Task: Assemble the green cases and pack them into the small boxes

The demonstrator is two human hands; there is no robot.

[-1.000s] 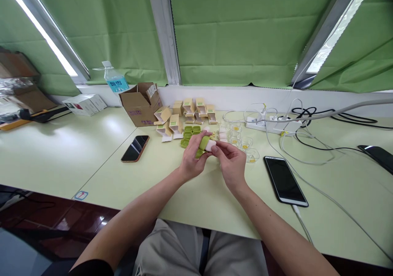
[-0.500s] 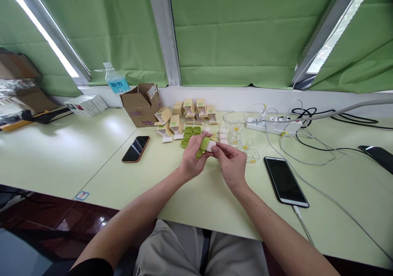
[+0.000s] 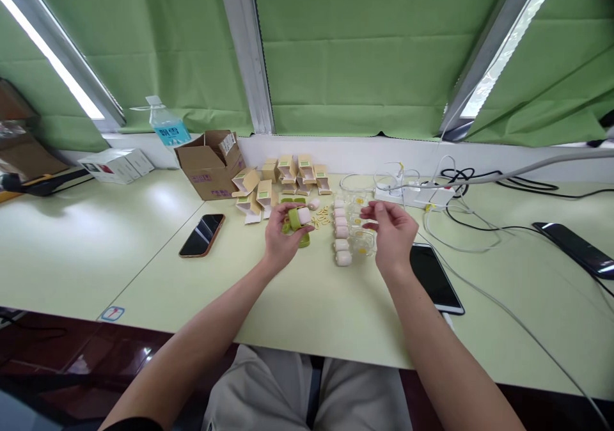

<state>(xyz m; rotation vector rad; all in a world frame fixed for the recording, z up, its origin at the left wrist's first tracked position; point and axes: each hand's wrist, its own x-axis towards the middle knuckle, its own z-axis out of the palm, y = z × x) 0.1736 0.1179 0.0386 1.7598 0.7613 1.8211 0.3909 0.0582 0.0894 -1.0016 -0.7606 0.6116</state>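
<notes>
My left hand (image 3: 283, 236) is closed around a small green case (image 3: 294, 219) with a pinkish-white rounded block (image 3: 304, 215) at its right end. Other green pieces (image 3: 304, 241) lie behind and under that hand, partly hidden. My right hand (image 3: 394, 234) hovers over several clear plastic cups (image 3: 363, 243), its fingers curled but apart; I see nothing between them. Between the hands runs a column of pinkish-white blocks (image 3: 342, 244). Small yellow loops (image 3: 321, 217) are scattered left of the column, and a single pale block (image 3: 314, 204) sits behind them.
Opened small cartons (image 3: 265, 194) and a brown cardboard box (image 3: 213, 172) stand at the back. One phone (image 3: 202, 235) lies left, another phone (image 3: 436, 277) right with a cable. A white power strip (image 3: 422, 194) with tangled cords sits back right. A water bottle (image 3: 167, 124) stands back left.
My hands have parted. The left has moved slightly left, keeping the green case with its pale block; the right has let go of it and moved right to the clear cups.
</notes>
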